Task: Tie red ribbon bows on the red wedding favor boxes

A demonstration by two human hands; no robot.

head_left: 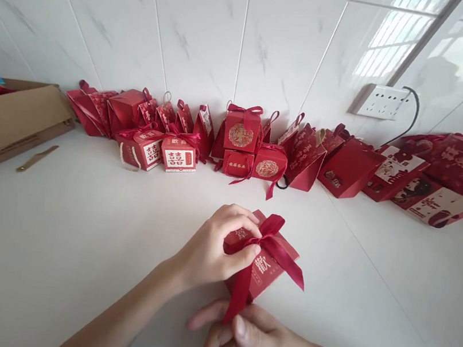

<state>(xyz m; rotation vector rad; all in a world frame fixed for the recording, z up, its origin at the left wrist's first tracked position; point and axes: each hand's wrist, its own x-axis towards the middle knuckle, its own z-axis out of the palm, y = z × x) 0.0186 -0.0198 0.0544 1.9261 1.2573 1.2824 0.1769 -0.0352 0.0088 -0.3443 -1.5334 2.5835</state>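
Note:
A red gift box (263, 274) with pale lettering lies on the white surface in front of me. A dark red ribbon (272, 226) is tied in a bow on its top, with two tails hanging off. My left hand (221, 244) reaches over the box and pinches the bow close to its knot. Below the box, my right hand (254, 339) has its thumb and finger closed on the end of the tail that hangs toward me. The other tail lies loose to the right. My left fingers cover part of the box top.
Along the tiled wall stand several red gift boxes (180, 154), some with bows or handles. An open cardboard box (13, 118) sits at the far left, with a tan strip (37, 158) beside it. A white power socket (381, 102) with a black cable is on the wall.

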